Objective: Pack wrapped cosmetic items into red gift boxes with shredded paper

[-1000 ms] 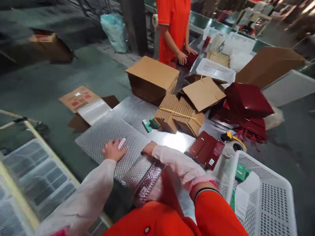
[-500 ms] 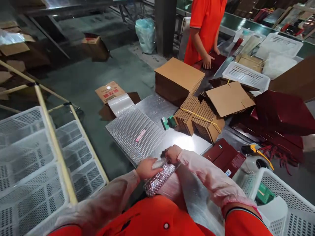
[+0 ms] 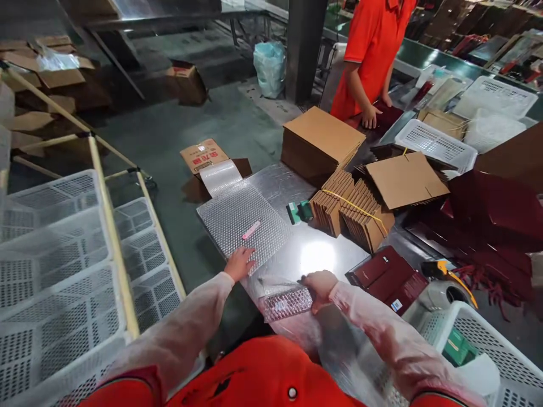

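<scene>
In the head view, my right hand (image 3: 321,285) is closed on one end of a bubble-wrapped packet (image 3: 285,305) at the table's near edge. What lies inside the wrap is hidden. My left hand (image 3: 240,263) is off the packet, fingers apart, over the near edge of a stack of bubble wrap sheets (image 3: 229,217). On that stack, just beyond my left fingers, rests a slim pink stick-shaped thing (image 3: 251,230). Two small green boxes (image 3: 299,211) stand on the metal table (image 3: 271,178) to the right of the stack.
Folded cardboard inserts (image 3: 352,209) and stacked cardboard (image 3: 324,135) fill the table's far side. Dark red box (image 3: 388,277), tape dispenser (image 3: 449,272) and white basket (image 3: 487,328) lie to the right. White crates (image 3: 63,265) stand left. A co-worker (image 3: 373,62) works beyond.
My left hand has let go of the bubble-wrapped packet and moved left and up to the bubble wrap sheets. My right hand keeps the packet, now lying flatter. The view has shifted left.
</scene>
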